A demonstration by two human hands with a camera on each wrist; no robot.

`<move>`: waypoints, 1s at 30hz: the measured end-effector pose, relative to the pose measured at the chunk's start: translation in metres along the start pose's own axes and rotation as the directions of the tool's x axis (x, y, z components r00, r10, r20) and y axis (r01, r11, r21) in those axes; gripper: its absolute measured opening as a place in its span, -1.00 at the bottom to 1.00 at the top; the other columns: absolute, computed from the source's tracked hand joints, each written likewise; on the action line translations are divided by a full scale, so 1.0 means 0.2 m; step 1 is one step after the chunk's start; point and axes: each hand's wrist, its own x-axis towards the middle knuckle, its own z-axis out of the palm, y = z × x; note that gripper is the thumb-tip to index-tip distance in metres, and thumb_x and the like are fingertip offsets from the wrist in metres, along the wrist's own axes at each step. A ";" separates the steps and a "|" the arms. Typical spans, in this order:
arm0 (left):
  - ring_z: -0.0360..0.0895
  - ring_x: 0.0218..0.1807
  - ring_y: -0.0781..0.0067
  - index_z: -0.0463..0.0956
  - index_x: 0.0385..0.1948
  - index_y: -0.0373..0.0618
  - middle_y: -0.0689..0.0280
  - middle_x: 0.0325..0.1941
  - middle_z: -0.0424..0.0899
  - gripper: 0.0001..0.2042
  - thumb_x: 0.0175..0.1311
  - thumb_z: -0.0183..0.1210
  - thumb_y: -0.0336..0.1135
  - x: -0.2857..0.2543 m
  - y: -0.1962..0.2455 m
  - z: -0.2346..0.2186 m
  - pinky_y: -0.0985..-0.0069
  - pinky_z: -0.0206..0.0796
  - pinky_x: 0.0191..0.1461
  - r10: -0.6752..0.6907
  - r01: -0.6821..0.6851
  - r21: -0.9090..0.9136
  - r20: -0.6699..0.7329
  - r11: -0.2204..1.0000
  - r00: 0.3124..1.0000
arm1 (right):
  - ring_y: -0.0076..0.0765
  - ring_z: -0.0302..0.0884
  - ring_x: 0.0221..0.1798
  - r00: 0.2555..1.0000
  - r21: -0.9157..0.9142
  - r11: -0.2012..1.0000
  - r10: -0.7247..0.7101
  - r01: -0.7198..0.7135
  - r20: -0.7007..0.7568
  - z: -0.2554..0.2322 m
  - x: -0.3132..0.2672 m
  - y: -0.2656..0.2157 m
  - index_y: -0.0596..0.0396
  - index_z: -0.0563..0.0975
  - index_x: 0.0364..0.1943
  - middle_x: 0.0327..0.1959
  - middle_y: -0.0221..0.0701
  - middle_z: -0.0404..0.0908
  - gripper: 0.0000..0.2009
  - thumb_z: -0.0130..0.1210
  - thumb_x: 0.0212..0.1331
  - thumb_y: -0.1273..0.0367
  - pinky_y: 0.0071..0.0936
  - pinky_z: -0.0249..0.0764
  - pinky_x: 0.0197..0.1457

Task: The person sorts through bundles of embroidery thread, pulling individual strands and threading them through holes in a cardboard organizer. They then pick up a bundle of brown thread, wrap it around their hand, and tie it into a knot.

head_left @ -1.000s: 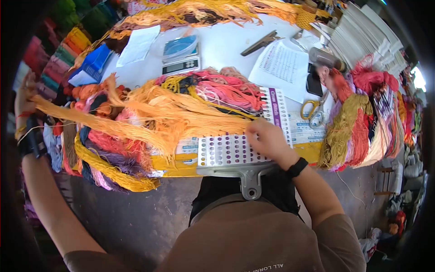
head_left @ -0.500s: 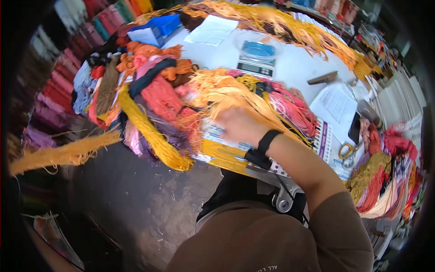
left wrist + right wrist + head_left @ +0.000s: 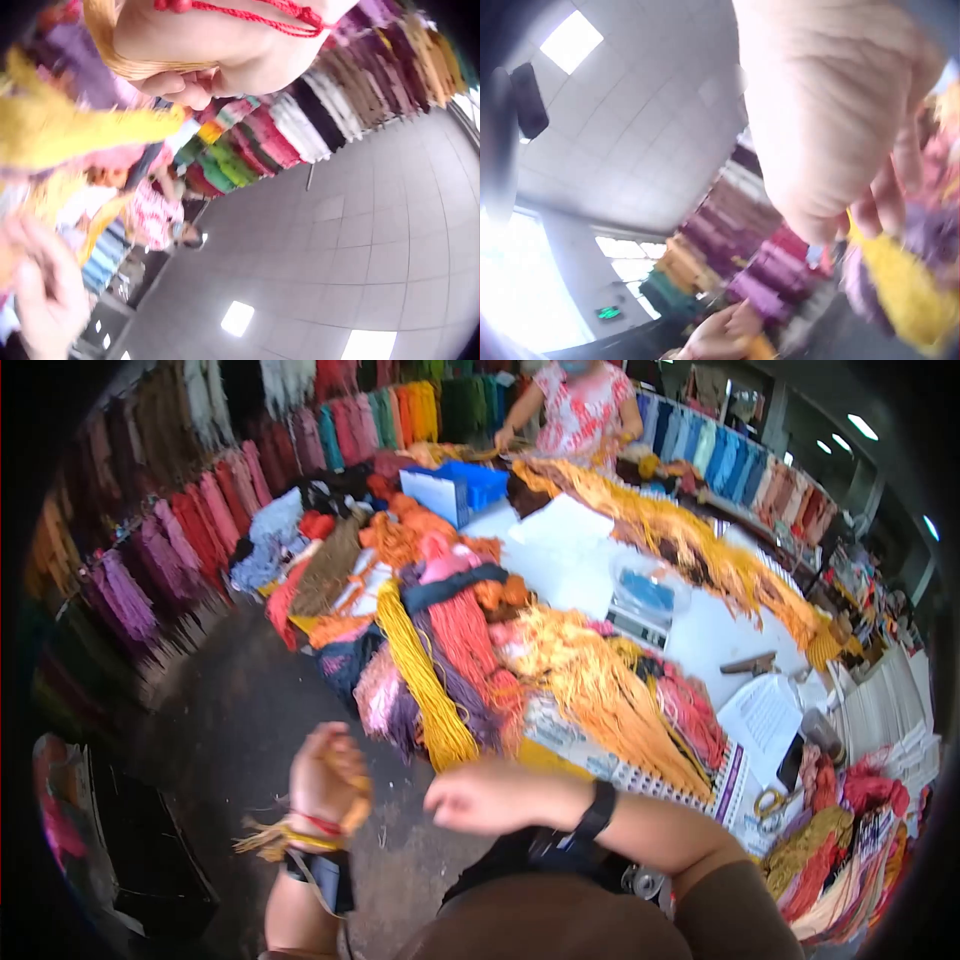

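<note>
In the head view my left hand (image 3: 325, 775) is in front of my body, beyond the table's front edge, fingers curled round a strand of orange yarn (image 3: 357, 800). The left wrist view shows the orange yarn (image 3: 165, 70) running across the palm and round the side of the hand. A red cord (image 3: 259, 9) and tan threads (image 3: 268, 840) circle that wrist. My right hand (image 3: 470, 800) hangs to the right of it with loosely bent fingers, nothing seen in it. Nearest to the right hand are a yellow skein (image 3: 425, 680) and peach-orange yarn (image 3: 610, 695) on the table.
Mixed skeins in coral (image 3: 465, 640), brown (image 3: 325, 570) and other colours cover the table's left part. A blue box (image 3: 480, 485), a scale (image 3: 640, 628), papers (image 3: 765, 720) and scissors (image 3: 770, 802) lie farther off. Another person (image 3: 585, 410) stands across the table. Hanging yarns (image 3: 200, 525) line the wall.
The head view has turned left. My left hand has come in from the far left, where it pulled an orange skein away from the table. My right hand has left the orange yarn pile.
</note>
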 end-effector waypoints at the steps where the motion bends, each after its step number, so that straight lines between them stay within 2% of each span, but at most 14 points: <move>1: 0.23 -0.62 0.65 0.40 -0.38 -0.07 0.48 -0.62 0.33 -0.84 0.24 -0.05 -0.22 -0.01 -0.06 0.12 0.68 0.14 -0.54 -0.061 0.068 -0.082 0.086 0.994 0.994 | -0.18 0.52 -0.43 0.996 -0.023 1.000 0.002 0.000 0.094 0.10 0.04 -0.04 0.11 0.49 -0.37 -0.53 -0.23 0.53 -0.81 0.04 -0.01 0.30 -0.29 0.39 -0.37; 5: 0.28 -0.51 0.57 0.35 -0.29 -0.13 0.42 -0.54 0.37 -0.81 0.28 -0.11 -0.22 -0.10 -0.12 0.48 0.61 0.18 -0.39 -0.106 0.148 -0.132 0.278 0.980 0.955 | -0.12 0.50 -0.40 0.982 0.040 0.987 0.149 -0.155 0.117 0.16 0.13 -0.07 0.17 0.48 -0.35 -0.51 -0.18 0.52 -0.80 0.04 -0.04 0.34 -0.27 0.37 -0.34; 6: 0.28 -0.51 0.57 0.35 -0.29 -0.13 0.42 -0.54 0.37 -0.81 0.28 -0.11 -0.22 -0.12 -0.11 0.53 0.61 0.18 -0.39 -0.099 0.141 -0.132 0.279 0.981 0.955 | -0.12 0.49 -0.43 0.986 0.110 0.994 0.041 -0.024 -0.160 0.15 0.13 -0.04 0.20 0.46 -0.34 -0.50 -0.17 0.52 -0.80 0.04 -0.06 0.40 -0.28 0.37 -0.32; 7: 0.27 -0.51 0.57 0.35 -0.28 -0.14 0.41 -0.53 0.36 -0.80 0.30 -0.14 -0.22 -0.13 -0.10 0.57 0.61 0.18 -0.37 -0.080 0.128 -0.141 0.306 0.982 0.949 | -0.12 0.50 -0.45 0.849 0.085 0.986 -0.082 0.147 -0.522 0.15 0.15 -0.01 0.20 0.46 -0.36 -0.49 -0.18 0.52 -0.84 0.05 -0.08 0.45 -0.30 0.38 -0.35; 8: 0.25 -0.51 0.57 0.34 -0.27 -0.15 0.40 -0.51 0.35 -0.80 0.31 -0.16 -0.22 -0.14 -0.09 0.61 0.61 0.18 -0.35 -0.062 0.118 -0.152 0.330 0.981 0.942 | -0.13 0.51 -0.44 0.874 0.064 0.997 -0.014 0.052 -0.485 0.08 0.13 0.02 0.18 0.45 -0.31 -0.49 -0.19 0.53 -0.81 0.06 -0.08 0.47 -0.33 0.39 -0.37; 10: 0.27 -0.50 0.55 0.33 -0.25 -0.16 0.38 -0.50 0.36 -0.78 0.31 -0.17 -0.21 -0.16 -0.09 0.66 0.58 0.20 -0.32 -0.063 0.135 -0.188 0.346 0.973 0.936 | -0.11 0.51 -0.35 0.762 0.095 0.990 0.141 -0.104 -0.632 -0.01 0.08 -0.02 0.16 0.43 -0.24 -0.41 -0.18 0.52 -0.75 0.10 -0.09 0.45 -0.35 0.40 -0.33; 12: 0.29 -0.47 0.55 0.34 -0.23 -0.16 0.37 -0.49 0.38 -0.76 0.32 -0.18 -0.20 -0.18 -0.12 0.73 0.58 0.22 -0.31 -0.086 0.188 -0.193 0.440 0.963 0.894 | -0.22 0.49 -0.21 0.669 -0.277 0.960 -0.225 0.030 -0.709 -0.09 0.09 -0.09 0.17 0.42 -0.22 -0.23 -0.18 0.48 -0.77 0.05 0.01 0.41 -0.35 0.39 -0.23; 13: 0.31 -0.43 0.53 0.34 -0.21 -0.17 0.36 -0.48 0.38 -0.75 0.32 -0.18 -0.19 -0.20 -0.14 0.76 0.57 0.23 -0.28 -0.137 0.252 -0.191 0.468 0.949 0.873 | -0.22 0.49 -0.21 0.662 -0.278 0.960 -0.227 0.028 -0.714 -0.08 0.08 -0.08 0.17 0.42 -0.22 -0.23 -0.18 0.48 -0.77 0.05 0.01 0.41 -0.35 0.39 -0.23; 18: 0.39 -0.40 0.46 0.35 -0.21 -0.19 0.35 -0.48 0.44 -0.74 0.30 -0.14 -0.19 -0.25 -0.18 0.85 0.50 0.30 -0.24 -0.199 0.261 -0.064 0.485 0.963 0.852 | -0.39 0.43 -0.12 0.940 0.381 0.922 0.186 -0.067 -0.287 0.04 0.05 -0.02 0.17 0.40 -0.19 -0.10 -0.21 0.41 -0.79 -0.05 0.15 0.34 -0.35 0.37 -0.16; 19: 0.39 -0.40 0.46 0.35 -0.22 -0.20 0.36 -0.48 0.43 -0.75 0.30 -0.14 -0.20 -0.24 -0.15 0.83 0.49 0.30 -0.23 -0.167 0.213 -0.049 0.463 0.976 0.870 | -0.56 0.41 -0.28 0.893 0.138 0.990 0.089 -0.030 -0.441 0.06 0.02 -0.02 0.17 0.44 -0.30 -0.32 -0.35 0.47 -0.75 -0.13 0.23 0.25 -0.45 0.36 -0.27; 20: 0.39 -0.39 0.46 0.35 -0.22 -0.20 0.36 -0.49 0.43 -0.75 0.30 -0.15 -0.21 -0.22 -0.11 0.81 0.48 0.30 -0.23 -0.132 0.163 -0.034 0.438 0.986 0.889 | -0.56 0.41 -0.28 0.896 0.146 0.989 0.091 -0.029 -0.434 0.05 0.00 -0.04 0.17 0.44 -0.30 -0.32 -0.35 0.47 -0.75 -0.13 0.23 0.25 -0.45 0.36 -0.27; 23: 0.38 -0.41 0.49 0.34 -0.24 -0.18 0.39 -0.51 0.40 -0.80 0.30 -0.16 -0.26 -0.19 -0.01 0.78 0.48 0.28 -0.18 -0.011 0.008 0.008 0.387 1.000 0.922 | -0.74 0.09 -0.57 0.967 0.468 0.871 0.229 -0.149 -0.117 0.01 -0.10 -0.04 0.08 0.35 -0.55 -0.65 -0.67 0.21 -0.67 -0.19 0.29 0.18 -0.68 0.10 -0.52; 26: 0.37 -0.42 0.52 0.33 -0.27 -0.16 0.41 -0.53 0.38 -0.82 0.30 -0.16 -0.27 -0.15 0.03 0.72 0.48 0.26 -0.13 0.061 -0.061 -0.013 0.406 0.998 0.912 | -0.62 0.24 -0.60 0.955 0.407 0.880 0.291 -0.246 -0.051 -0.01 -0.20 -0.05 0.16 0.42 -0.57 -0.71 -0.55 0.32 -0.63 -0.13 0.24 0.16 -0.56 0.21 -0.53; 30: 0.34 -0.45 0.54 0.32 -0.31 -0.13 0.43 -0.55 0.36 -0.85 0.31 -0.18 -0.29 -0.15 0.02 0.71 0.48 0.25 -0.12 0.136 -0.143 -0.012 0.399 0.990 0.907 | -0.71 0.12 -0.61 0.970 0.460 0.863 0.242 -0.208 -0.016 -0.14 -0.29 -0.19 0.15 0.36 -0.57 -0.72 -0.62 0.20 -0.65 -0.11 0.25 0.17 -0.61 0.13 -0.58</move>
